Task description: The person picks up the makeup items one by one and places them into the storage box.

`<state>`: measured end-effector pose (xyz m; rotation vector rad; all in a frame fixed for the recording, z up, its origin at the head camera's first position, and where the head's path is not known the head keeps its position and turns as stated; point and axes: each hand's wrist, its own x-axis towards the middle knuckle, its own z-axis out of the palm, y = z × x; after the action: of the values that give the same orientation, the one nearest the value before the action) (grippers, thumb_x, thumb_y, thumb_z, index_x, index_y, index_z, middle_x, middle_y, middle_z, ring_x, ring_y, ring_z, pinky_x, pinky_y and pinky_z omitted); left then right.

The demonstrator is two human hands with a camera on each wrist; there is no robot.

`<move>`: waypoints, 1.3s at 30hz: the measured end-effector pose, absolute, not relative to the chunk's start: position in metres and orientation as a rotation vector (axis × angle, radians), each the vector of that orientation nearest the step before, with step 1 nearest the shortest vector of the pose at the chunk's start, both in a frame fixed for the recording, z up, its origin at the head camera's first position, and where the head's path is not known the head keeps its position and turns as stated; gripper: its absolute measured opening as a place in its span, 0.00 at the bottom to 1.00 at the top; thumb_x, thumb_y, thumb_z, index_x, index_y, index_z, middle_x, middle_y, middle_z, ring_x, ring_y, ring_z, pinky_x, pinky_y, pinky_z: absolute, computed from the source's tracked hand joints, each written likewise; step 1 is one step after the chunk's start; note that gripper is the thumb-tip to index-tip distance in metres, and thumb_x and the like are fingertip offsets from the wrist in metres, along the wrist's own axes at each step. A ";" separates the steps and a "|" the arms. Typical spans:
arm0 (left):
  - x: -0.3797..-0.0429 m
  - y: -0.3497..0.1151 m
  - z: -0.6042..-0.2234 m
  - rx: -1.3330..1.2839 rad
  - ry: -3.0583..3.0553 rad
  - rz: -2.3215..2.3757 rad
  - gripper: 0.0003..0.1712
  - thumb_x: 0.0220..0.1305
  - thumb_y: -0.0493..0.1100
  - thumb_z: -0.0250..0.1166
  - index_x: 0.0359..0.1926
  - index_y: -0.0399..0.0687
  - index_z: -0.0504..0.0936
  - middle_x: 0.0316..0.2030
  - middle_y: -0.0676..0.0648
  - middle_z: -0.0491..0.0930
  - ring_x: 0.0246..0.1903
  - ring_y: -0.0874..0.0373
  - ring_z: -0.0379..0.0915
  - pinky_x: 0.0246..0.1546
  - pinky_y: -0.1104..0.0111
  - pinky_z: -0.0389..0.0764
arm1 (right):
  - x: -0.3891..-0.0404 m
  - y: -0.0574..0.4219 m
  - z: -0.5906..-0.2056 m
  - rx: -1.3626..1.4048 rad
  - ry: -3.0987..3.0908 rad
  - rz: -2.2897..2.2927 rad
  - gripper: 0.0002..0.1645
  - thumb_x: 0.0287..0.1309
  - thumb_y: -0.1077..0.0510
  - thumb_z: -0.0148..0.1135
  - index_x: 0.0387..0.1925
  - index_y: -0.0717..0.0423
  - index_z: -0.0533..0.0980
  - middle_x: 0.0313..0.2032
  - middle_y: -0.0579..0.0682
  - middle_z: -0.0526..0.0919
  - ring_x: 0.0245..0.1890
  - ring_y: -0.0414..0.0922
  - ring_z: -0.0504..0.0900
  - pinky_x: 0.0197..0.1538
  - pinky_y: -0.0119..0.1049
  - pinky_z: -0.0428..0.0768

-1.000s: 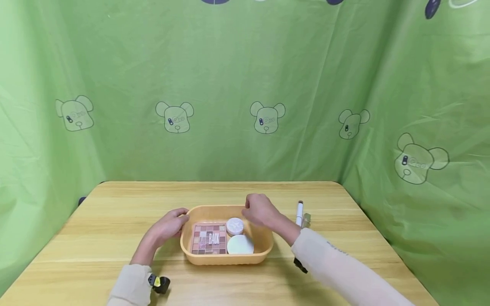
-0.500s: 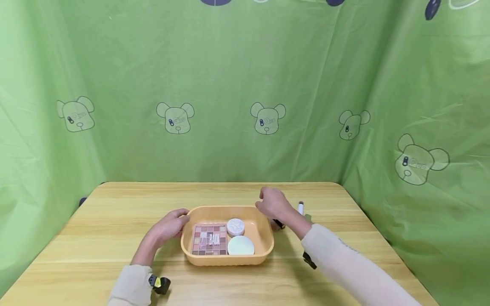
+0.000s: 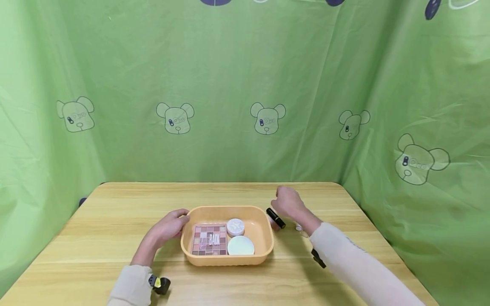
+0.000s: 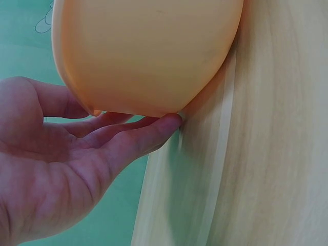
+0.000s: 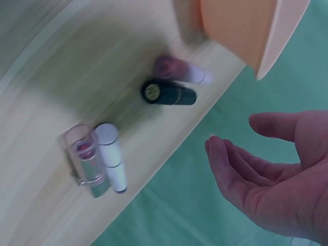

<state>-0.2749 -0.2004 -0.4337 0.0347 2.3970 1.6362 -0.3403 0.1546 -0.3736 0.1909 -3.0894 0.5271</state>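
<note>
A yellow-orange plastic basket [image 3: 226,259] sits on the table. My left hand [image 3: 168,227] holds its left end, with the fingers [image 4: 148,133] along the outer wall; the thumb tip is hidden behind the rim in the left wrist view. Inside lie an eyeshadow palette [image 3: 208,241], a small round case [image 3: 235,227] and a larger pale round compact [image 3: 240,245]. My right hand [image 3: 289,203] hovers right of the basket, thumb and loosely bent fingers apart, holding nothing. Nearest to it are a black tube [image 5: 169,93] and a pink-and-white tube [image 5: 182,70].
A white tube [image 5: 113,159] and a clear-capped lipstick [image 5: 87,164] lie side by side farther right on the table [image 3: 134,199]. Green curtains [image 3: 222,157] stand behind the table and along both sides.
My right hand has come out of the basket and moved right, past its right end. The black tube now shows on the table beside the basket. My left hand has stayed in place.
</note>
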 end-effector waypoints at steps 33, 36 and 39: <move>-0.275 -0.200 -0.434 0.037 2.418 1.616 0.25 0.79 0.42 0.45 0.67 0.31 0.69 0.56 0.34 0.78 0.54 0.48 0.78 0.53 0.54 0.83 | -0.356 0.202 -0.398 0.063 -3.145 0.500 0.18 0.48 0.65 0.52 0.10 0.48 0.60 0.14 0.44 0.60 0.16 0.41 0.63 0.21 0.31 0.66; -0.275 -0.200 -0.434 0.039 2.416 1.620 0.25 0.79 0.42 0.45 0.67 0.31 0.69 0.57 0.34 0.78 0.54 0.48 0.78 0.53 0.54 0.83 | -0.356 0.204 -0.399 0.068 -3.139 0.475 0.17 0.47 0.65 0.52 0.10 0.49 0.60 0.14 0.45 0.61 0.17 0.43 0.66 0.22 0.32 0.68; -0.275 -0.200 -0.434 0.040 2.416 1.619 0.25 0.79 0.43 0.45 0.67 0.31 0.69 0.57 0.34 0.78 0.55 0.47 0.78 0.54 0.54 0.83 | -0.356 0.206 -0.402 0.073 -3.135 0.460 0.17 0.46 0.65 0.52 0.11 0.49 0.60 0.14 0.45 0.62 0.17 0.43 0.67 0.22 0.32 0.68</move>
<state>-0.2752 -0.2005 -0.4344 0.0399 2.4163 1.6185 -0.3560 0.2059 -0.4019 0.0735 -3.1348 0.4596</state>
